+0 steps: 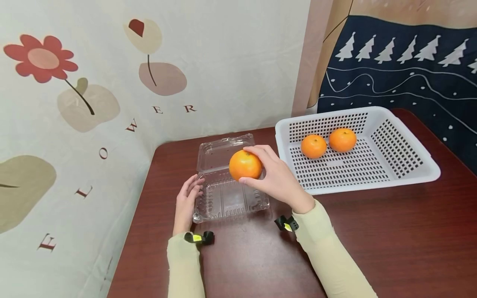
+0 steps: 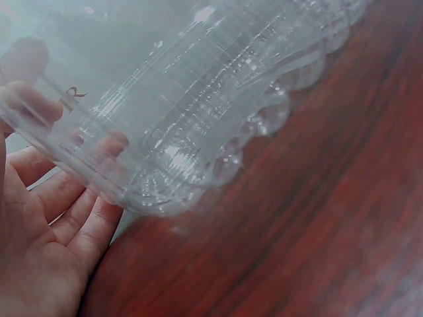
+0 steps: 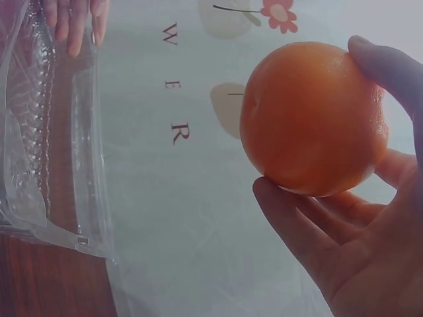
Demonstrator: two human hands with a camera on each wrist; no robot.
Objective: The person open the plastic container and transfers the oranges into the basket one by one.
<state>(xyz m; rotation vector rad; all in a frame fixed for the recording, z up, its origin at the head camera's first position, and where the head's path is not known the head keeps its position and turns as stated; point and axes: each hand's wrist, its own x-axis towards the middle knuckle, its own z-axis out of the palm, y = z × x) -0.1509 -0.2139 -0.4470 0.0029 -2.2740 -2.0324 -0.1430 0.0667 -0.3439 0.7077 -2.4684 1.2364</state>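
Observation:
My right hand (image 1: 277,178) grips an orange (image 1: 245,165) between thumb and fingers, held up over the clear plastic clamshell box (image 1: 227,198). In the right wrist view, the orange (image 3: 314,119) sits at the fingertips, with the palm behind it. The box stands with its lid (image 1: 223,153) folded back towards the wall. My left hand (image 1: 186,205) rests at the box's left side with its fingers loosely extended along the edge. Through the clear plastic (image 2: 178,132), the left wrist view shows some of those fingertips.
A white perforated basket (image 1: 413,176) stands to the right of the box, with two oranges (image 1: 313,146) inside. A printed cloth (image 1: 231,62) hangs behind the dark red wooden table (image 1: 253,256); a navy cloth with white trees (image 1: 395,78) hangs at the back right.

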